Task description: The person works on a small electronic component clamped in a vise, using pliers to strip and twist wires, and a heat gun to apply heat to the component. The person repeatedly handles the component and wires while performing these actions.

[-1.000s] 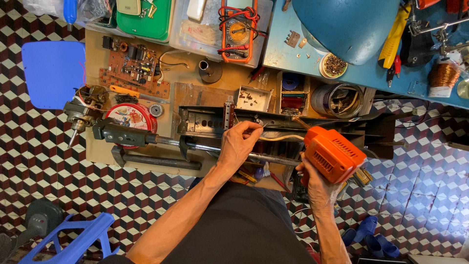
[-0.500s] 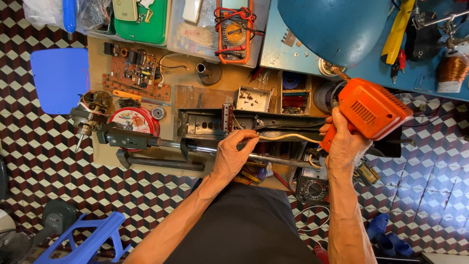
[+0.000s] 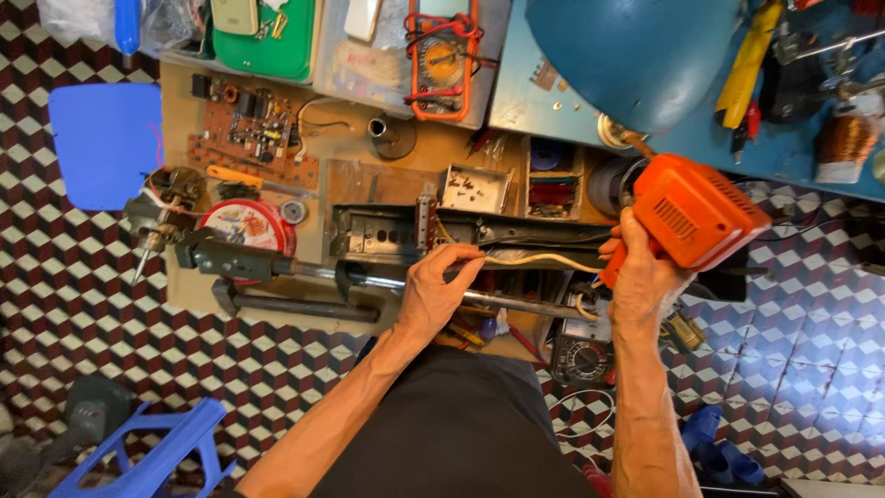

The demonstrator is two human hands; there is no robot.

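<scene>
Two bare hands are at work over a cluttered wooden workbench (image 3: 369,180). The left hand (image 3: 441,286) rests on a long black metal chassis (image 3: 479,244) lying lengthwise across the bench, its fingers curled down over the near edge and closed on a pale cream wire (image 3: 535,261) that runs along the chassis toward the right. The right hand (image 3: 641,272) is raised at the right end of the chassis, fingers wrapped firmly around the grip of an orange plastic-bodied power tool (image 3: 696,214), which is held tilted above the bench, just beside a dark round coil (image 3: 608,184).

Left of the chassis sits a round red-and-white tin (image 3: 247,226), and above that a brown printed circuit board (image 3: 253,138). An orange-cased multimeter with red and black leads (image 3: 442,55) lies on a clear plastic box at the top of the view. A large blue dome-shaped metal shell (image 3: 636,55) rests on the blue surface to the right. A blue plastic stool (image 3: 152,456) stands on the checkered tile floor (image 3: 83,304) at lower left.
</scene>
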